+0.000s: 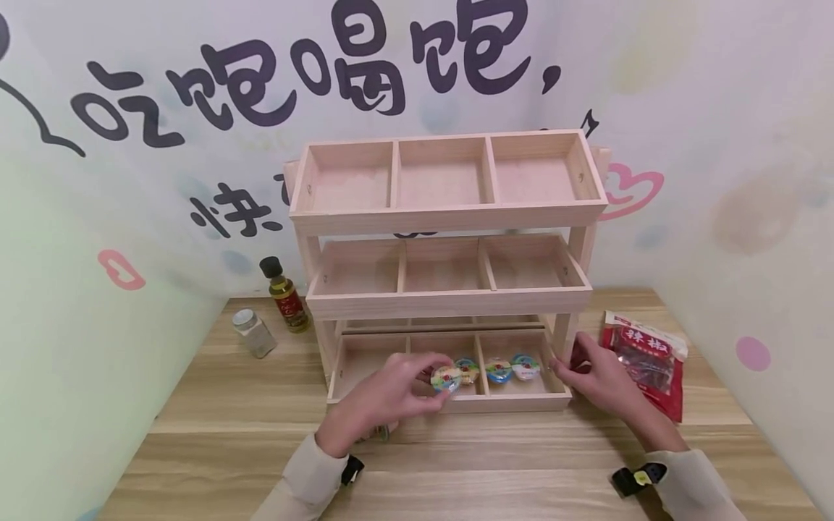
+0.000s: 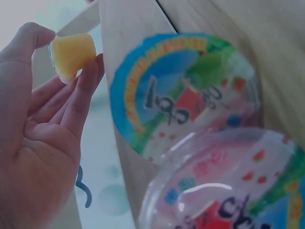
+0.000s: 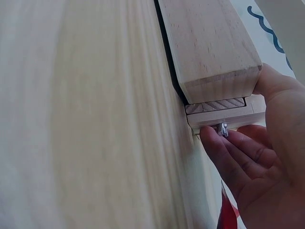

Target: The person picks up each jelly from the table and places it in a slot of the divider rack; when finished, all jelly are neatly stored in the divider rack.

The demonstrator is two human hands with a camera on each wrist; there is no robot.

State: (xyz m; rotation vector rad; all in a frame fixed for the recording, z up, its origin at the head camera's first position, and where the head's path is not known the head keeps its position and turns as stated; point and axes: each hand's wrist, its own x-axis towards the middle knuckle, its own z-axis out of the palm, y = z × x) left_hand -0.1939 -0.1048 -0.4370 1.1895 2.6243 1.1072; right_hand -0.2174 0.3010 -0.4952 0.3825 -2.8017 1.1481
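Note:
My left hand [image 1: 397, 387] pinches a small jelly cup [image 1: 446, 379] between thumb and fingers, over the middle compartment of the bottom tray [image 1: 449, 407]. Its yellow body [image 2: 74, 50] shows in the left wrist view. Another jelly cup [image 1: 468, 370] lies in that compartment, and two cups [image 1: 499, 370] sit side by side in the right one. My right hand [image 1: 602, 376] grips the right end of the wooden rack [image 1: 449, 304] at the bottom tray, with thumb and fingers on either side. A small metal bolt [image 3: 222, 129] shows at its fingertips.
Two printed jelly lids [image 2: 186, 95] fill the left wrist view's foreground. An oil bottle [image 1: 287, 297] and a white-capped jar [image 1: 254, 333] stand left of the rack. At its right lies a red chilli packet [image 1: 645, 362]. A wall rises behind the table [image 1: 456, 470].

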